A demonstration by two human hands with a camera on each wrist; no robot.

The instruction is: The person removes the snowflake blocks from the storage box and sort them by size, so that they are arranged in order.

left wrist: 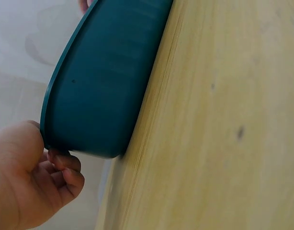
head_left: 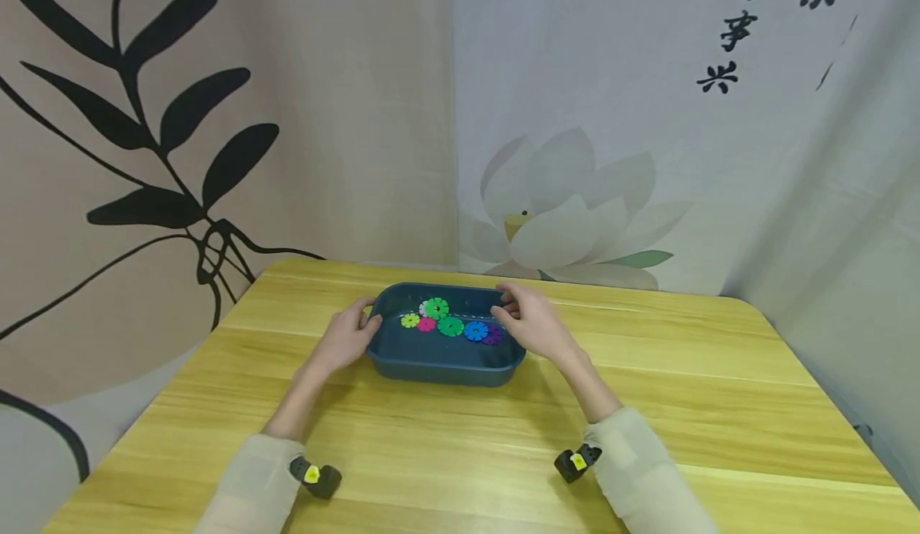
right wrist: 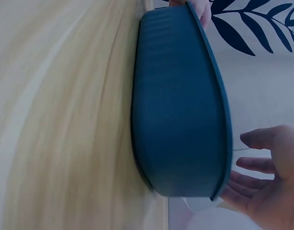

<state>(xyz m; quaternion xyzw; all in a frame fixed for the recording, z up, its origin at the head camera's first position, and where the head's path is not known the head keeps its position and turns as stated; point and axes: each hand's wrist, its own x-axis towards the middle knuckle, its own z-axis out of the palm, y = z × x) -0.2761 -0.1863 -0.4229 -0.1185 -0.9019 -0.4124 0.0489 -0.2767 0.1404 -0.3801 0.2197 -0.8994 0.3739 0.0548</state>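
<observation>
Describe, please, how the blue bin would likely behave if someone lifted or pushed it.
The blue bin probably keeps its shape, as its moulded walls stand up without sagging. It seems unlikely to tip when pushed, being low and wide on the table. Tilting would likely make the small coloured discs slide, since they appear loose inside.

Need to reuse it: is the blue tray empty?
Not empty: the head view shows several colourful notched discs lying inside the tray.
</observation>
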